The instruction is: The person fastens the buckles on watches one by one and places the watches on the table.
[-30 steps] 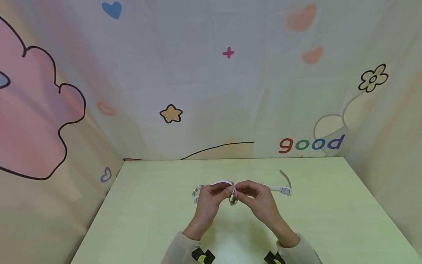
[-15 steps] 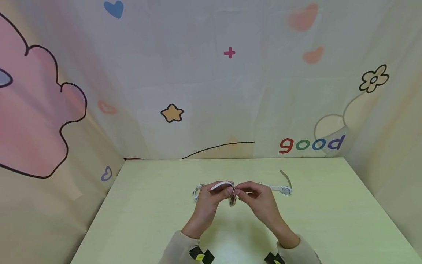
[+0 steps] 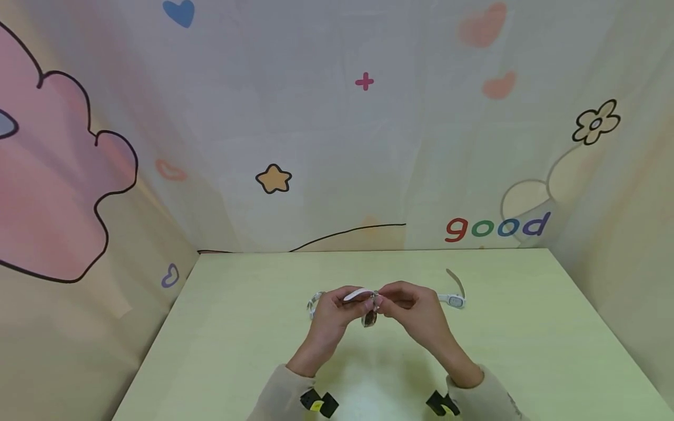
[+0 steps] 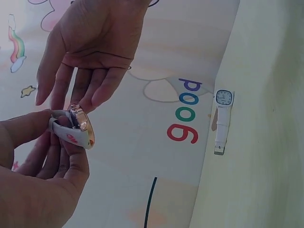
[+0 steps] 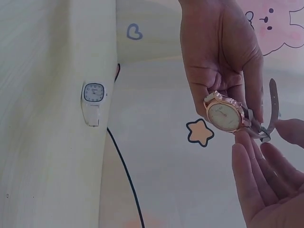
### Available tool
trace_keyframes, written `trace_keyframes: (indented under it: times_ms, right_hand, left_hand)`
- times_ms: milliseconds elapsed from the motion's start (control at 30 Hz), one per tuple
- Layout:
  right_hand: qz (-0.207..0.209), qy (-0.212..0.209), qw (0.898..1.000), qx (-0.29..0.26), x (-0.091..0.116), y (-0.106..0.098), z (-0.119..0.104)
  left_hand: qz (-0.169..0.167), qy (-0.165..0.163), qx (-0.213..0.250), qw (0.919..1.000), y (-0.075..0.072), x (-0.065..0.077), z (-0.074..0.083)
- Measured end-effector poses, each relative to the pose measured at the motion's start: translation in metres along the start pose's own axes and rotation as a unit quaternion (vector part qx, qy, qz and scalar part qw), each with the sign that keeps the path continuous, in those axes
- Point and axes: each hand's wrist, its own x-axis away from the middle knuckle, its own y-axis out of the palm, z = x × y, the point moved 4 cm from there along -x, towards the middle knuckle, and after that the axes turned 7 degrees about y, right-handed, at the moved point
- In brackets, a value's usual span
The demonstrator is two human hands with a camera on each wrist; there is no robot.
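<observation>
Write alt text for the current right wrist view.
The left hand holds a rose-gold watch, pale dial showing, as the right hand touches its strap. A white watch with a squarish dial lies on the table at left.

- In the head view, I'm seeing a pale green table (image 3: 221, 362) spreading across six o'clock.
- A creased, printed backdrop (image 3: 316, 117) is rising at twelve.
- A pink shape (image 3: 52, 175) is filling nine; "good" lettering (image 3: 481, 227) is showing at three.
- Soft shadows (image 3: 411, 365) are lying toward six.
</observation>
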Motion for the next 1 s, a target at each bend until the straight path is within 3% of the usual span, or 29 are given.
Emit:
trace_keyframes:
  times_ms: [167,333,633,1000]
  right_hand:
    - [0.028,-0.005,0.999,0.027,0.000,0.001,-0.001]
    - [0.058,-0.035,0.997,0.036,0.001,0.001,-0.003]
    - [0.083,-0.052,0.994,0.047,-0.001,-0.001,-0.001]
    - [0.044,-0.015,0.999,-0.021,-0.001,-0.001,0.003]
  left_hand:
    - [-0.014,0.010,0.001,0.9999,0.003,0.000,0.000]
    - [-0.013,0.006,-0.034,0.9993,0.004,0.000,-0.001]
    - [-0.008,0.013,-0.073,0.9972,0.011,0.003,0.006]
    - [0.004,0.033,-0.098,0.9946,0.014,0.007,0.009]
